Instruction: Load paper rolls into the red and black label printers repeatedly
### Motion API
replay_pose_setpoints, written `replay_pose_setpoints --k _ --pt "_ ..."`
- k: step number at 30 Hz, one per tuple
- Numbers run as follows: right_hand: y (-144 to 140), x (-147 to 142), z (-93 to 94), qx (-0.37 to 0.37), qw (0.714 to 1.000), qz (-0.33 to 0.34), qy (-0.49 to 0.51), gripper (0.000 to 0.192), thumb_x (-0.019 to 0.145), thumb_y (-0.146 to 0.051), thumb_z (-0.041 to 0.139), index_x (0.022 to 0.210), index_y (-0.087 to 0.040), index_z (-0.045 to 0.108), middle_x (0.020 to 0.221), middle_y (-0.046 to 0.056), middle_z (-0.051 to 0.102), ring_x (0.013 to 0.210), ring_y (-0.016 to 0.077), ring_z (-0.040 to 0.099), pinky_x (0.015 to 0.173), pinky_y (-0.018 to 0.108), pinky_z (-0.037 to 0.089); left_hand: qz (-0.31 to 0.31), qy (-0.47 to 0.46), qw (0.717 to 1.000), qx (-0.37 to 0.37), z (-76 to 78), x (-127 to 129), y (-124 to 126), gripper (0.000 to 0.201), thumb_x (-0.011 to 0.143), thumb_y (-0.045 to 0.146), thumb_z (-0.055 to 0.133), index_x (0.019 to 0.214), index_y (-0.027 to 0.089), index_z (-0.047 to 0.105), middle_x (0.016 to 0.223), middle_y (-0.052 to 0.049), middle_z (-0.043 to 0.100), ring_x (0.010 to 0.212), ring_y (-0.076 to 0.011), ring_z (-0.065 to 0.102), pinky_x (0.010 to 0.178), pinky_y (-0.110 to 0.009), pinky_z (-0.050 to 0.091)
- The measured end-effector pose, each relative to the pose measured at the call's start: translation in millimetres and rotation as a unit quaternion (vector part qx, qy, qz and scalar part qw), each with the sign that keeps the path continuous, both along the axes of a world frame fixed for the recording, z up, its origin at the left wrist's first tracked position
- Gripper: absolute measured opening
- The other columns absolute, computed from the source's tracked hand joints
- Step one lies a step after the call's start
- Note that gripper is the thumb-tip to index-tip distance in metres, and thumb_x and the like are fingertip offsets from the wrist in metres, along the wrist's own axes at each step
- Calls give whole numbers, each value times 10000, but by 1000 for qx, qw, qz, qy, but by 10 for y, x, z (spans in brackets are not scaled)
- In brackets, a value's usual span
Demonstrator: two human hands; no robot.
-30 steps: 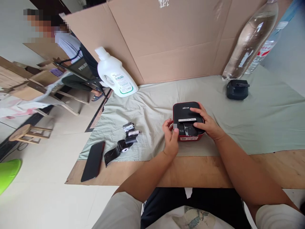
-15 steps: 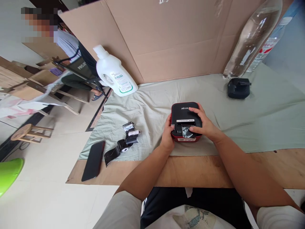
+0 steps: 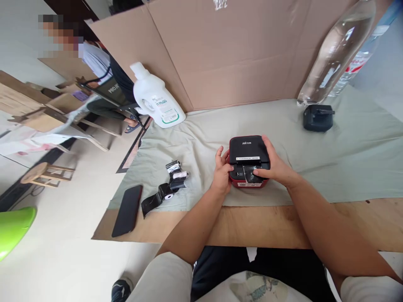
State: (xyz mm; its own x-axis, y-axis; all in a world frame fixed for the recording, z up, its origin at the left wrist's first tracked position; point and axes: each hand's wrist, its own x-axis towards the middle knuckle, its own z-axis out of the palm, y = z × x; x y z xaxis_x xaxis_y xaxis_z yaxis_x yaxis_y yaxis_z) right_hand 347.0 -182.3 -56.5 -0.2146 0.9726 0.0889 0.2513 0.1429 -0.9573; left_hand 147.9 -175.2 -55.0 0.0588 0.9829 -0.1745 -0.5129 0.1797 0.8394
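Observation:
A small black and red label printer (image 3: 247, 147) sits on the cloth between my hands. A piece of shiny black film (image 3: 250, 174) sticks out of its front slot. My left hand (image 3: 223, 174) grips the printer's left side, thumb on the top edge near the buttons. My right hand (image 3: 277, 165) wraps the right side, with the thumb pressing on the black film and the fingers along the printer's side. To the left lie several small rolls of black ribbon (image 3: 171, 178), partly unrolled.
A phone (image 3: 127, 210) lies at the table's front left. A white detergent bottle (image 3: 159, 98) stands behind, by a cardboard panel (image 3: 233, 54). At the back right are a black case (image 3: 318, 118), a large clear bottle (image 3: 336, 54) and a water bottle (image 3: 355, 65). A person (image 3: 97, 58) sits beyond.
My right fingers have moved from the printer's top to its right side, the thumb staying on the film. A left finger has lifted outward. The view has shifted slightly.

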Motion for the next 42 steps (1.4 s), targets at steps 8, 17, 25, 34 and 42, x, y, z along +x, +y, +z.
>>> replay_pose_setpoints --k 8,17,25,34,42 --pt "61 -47 -174 30 992 -58 110 1150 689 -633 767 1576 -369 83 1674 32 137 1532 301 174 1238 515 197 -15 18 998 58 -123 7 -9 631 574 151 543 1195 261 530 1285 -25 602 1250 -237 520 1035 -361 410" --pt "185 19 -330 40 985 -115 122 830 690 -668 736 1405 -358 451 1593 55 325 1470 321 311 1145 537 372 -33 45 995 83 -199 -6 10 624 625 217 562 1248 252 544 1354 -42 583 1262 -265 534 1042 -403 424" --pt "58 -18 -135 136 985 -85 56 609 884 -763 365 868 -310 772 1586 -96 365 1511 300 226 1257 510 173 29 264 932 245 -115 -70 -64 309 883 433 564 1066 230 707 1378 -78 560 1385 -260 417 1198 -420 246" --pt "61 -69 -162 188 974 -117 37 390 804 -651 634 707 -287 734 1361 40 598 1350 325 436 1177 544 300 -123 431 867 217 324 23 523 194 649 159 775 809 267 756 844 -48 716 1078 -335 574 1148 -506 247" --pt "192 5 -319 141 953 -240 116 449 833 -674 543 813 -258 711 1121 77 662 1206 287 561 1110 503 381 -146 497 808 281 -4 337 954 485 438 204 906 389 228 424 594 -86 586 1122 -424 515 1169 -595 76"
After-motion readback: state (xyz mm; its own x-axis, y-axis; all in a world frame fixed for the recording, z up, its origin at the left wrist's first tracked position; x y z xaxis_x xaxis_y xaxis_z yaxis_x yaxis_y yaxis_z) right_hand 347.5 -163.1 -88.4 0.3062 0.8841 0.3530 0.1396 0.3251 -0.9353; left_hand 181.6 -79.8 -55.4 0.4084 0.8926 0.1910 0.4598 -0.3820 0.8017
